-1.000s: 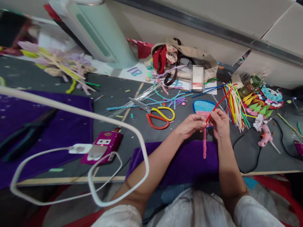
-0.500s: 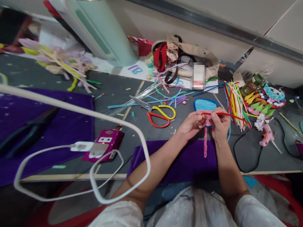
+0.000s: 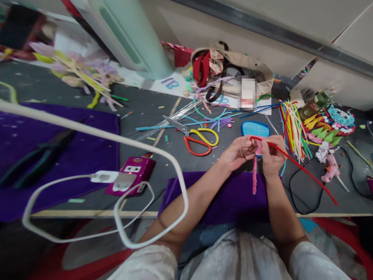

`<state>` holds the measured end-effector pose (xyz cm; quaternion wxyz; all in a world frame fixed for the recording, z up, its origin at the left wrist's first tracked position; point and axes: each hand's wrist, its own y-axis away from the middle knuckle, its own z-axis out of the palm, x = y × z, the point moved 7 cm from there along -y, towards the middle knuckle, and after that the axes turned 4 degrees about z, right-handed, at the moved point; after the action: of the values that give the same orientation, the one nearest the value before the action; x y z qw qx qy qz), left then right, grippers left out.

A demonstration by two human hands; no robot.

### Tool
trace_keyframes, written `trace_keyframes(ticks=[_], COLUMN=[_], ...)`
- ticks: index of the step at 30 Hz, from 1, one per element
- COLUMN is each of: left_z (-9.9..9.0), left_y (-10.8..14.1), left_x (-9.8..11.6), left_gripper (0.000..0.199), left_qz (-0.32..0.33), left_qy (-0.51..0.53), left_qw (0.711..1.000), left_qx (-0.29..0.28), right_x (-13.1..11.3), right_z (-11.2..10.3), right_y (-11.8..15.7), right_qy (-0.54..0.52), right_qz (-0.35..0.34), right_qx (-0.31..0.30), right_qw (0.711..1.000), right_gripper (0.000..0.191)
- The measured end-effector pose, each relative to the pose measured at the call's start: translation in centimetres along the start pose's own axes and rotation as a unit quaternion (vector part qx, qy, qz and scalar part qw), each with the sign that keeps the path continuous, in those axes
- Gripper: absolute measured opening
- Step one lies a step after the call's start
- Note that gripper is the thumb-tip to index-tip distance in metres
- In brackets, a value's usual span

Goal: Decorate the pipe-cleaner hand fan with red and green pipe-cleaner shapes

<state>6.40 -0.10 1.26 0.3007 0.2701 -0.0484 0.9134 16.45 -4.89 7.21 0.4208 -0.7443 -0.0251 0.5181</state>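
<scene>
A red pipe cleaner (image 3: 303, 168) runs between my two hands, its long tail hanging down to the right. My left hand (image 3: 241, 152) pinches its curled end. Close beside it, my right hand (image 3: 272, 156) grips it between thumb and fingers. Beyond and partly behind the hands lies a flat shape with a light-blue section (image 3: 255, 129) edged in dark blue and a pink section. A pink fuzzy stem (image 3: 254, 179) extends from it toward me, over a purple cloth (image 3: 215, 198).
Scissors with red and yellow handles (image 3: 201, 140) lie left of my hands. Pipe cleaners (image 3: 294, 130) and a pink glue gun (image 3: 330, 168) are at right. A white cable (image 3: 87, 130) loops across the left, near a magenta power adapter (image 3: 142, 167).
The red pipe cleaner's free tail has swung down and outward to the right, and its end at my left hand now shows a curl. The whole view has shifted slightly.
</scene>
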Motion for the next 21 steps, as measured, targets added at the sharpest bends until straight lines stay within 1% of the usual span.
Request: trace_keyframes(ticks=[2, 6, 9, 14, 19, 21], left_z=[-0.1, -0.3, 0.0, 0.3, -0.3, -0.3], left_y=[0.0, -0.1, 0.0, 0.2, 0.1, 0.1], left_x=[0.1, 0.3, 0.5, 0.7, 0.8, 0.8], left_gripper=[0.026, 0.025, 0.022, 0.023, 0.025, 0.024], left_qz=[0.012, 0.037, 0.054, 0.069, 0.072, 0.076], left_qy=[0.001, 0.025, 0.053, 0.089, 0.099, 0.100], left_qw=[1.000, 0.998, 0.997, 0.993, 0.989, 0.988], left_qx=[0.007, 0.034, 0.031, 0.043, 0.087, 0.095], right_x=[0.2, 0.5, 0.6, 0.5, 0.1, -0.1], right_z=[0.0, 0.3, 0.4, 0.7, 1.1, 1.2], right_y=[0.0, -0.1, 0.0, 0.3, 0.8, 1.0], right_qy=[-0.026, -0.045, -0.064, -0.053, -0.039, -0.021], right_qz=[0.002, 0.021, 0.032, 0.039, 0.021, 0.010], right_qx=[0.004, -0.001, -0.005, -0.012, -0.016, -0.018], right_qw=[1.000, 0.999, 0.997, 0.998, 0.999, 1.000], right_gripper=[0.008, 0.008, 0.009, 0.011, 0.010, 0.010])
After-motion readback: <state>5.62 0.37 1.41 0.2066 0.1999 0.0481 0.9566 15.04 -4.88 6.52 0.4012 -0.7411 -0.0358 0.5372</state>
